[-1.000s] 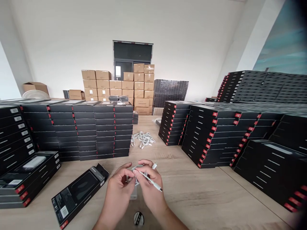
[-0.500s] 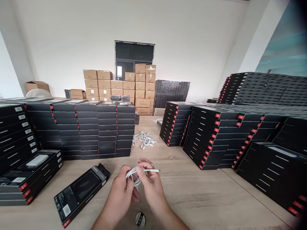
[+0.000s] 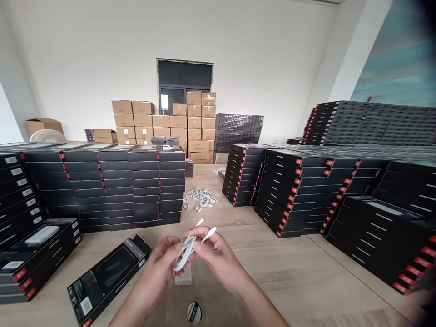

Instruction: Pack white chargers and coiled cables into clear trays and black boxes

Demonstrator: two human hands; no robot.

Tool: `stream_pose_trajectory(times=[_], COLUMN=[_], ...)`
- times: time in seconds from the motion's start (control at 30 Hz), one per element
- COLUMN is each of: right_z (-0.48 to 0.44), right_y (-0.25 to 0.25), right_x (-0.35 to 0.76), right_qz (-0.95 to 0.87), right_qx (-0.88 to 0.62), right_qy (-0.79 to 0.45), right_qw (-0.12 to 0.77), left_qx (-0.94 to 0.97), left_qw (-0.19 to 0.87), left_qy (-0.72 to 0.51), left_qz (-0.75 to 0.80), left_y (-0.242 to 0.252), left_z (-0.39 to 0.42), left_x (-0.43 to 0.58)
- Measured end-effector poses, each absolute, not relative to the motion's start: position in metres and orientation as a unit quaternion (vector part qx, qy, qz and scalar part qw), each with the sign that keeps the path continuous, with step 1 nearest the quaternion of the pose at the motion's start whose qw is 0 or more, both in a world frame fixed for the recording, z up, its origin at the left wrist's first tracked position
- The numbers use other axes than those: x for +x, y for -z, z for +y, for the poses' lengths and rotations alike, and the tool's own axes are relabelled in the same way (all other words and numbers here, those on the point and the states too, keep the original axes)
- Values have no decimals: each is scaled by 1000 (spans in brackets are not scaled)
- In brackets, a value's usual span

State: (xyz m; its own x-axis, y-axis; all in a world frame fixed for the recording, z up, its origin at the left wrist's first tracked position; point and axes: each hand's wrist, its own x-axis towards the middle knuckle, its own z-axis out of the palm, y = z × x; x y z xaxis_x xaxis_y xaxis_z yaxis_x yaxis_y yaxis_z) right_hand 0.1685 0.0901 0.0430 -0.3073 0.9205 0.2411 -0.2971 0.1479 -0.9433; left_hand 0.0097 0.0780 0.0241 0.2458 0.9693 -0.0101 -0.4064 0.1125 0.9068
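Observation:
A coiled white charging cable [image 3: 184,255] is held between my two hands above the table. My left hand [image 3: 165,256] is closed on the left side of the coil. On the other side, my right hand [image 3: 214,252] pinches the loops with its thumb and fingers. Both cable ends stick out at the top. Partly hidden under the hands, a white plug adapter [image 3: 184,278] shows its prongs. A round black-and-white label [image 3: 194,312] lies nearer to me. To the left, a black product box [image 3: 105,279] lies with its far end flap open.
More white cables [image 3: 201,198] lie in a pile beyond my hands. Stacked black boxes [image 3: 143,186] wall the left side, and further black stacks [image 3: 275,190] stand at right. A low stack at left carries a white object [image 3: 47,234]. Brown cartons [image 3: 195,122] rise behind.
The coil has turned upright in my hands, with both ends now pointing up; before, one end pointed right. The plug adapter has come into clearer sight. The view has shifted slightly right.

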Motion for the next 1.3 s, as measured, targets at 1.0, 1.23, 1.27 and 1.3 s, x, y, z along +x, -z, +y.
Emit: stream_pose_trajectory(times=[1.0, 1.23, 1.27, 1.3], right_z=[104, 103, 102, 100], right_y=[-27, -34, -34, -33], right_x=[167, 176, 174, 170], right_qz=[-564, -611, -596, -578], right_qx=[-465, -456, -443, -425], right_qy=[-468, -459, -470, -489], right_qw=[496, 457, 477, 496], left_qx=[416, 393, 378, 365], left_qw=[650, 681, 692, 705], left_qy=[-498, -488, -490, -491], left_qz=[396, 378, 370, 359], left_y=[-17, -17, -17, -16], left_z=[78, 80, 79, 79], left_x=[22, 23, 23, 25])
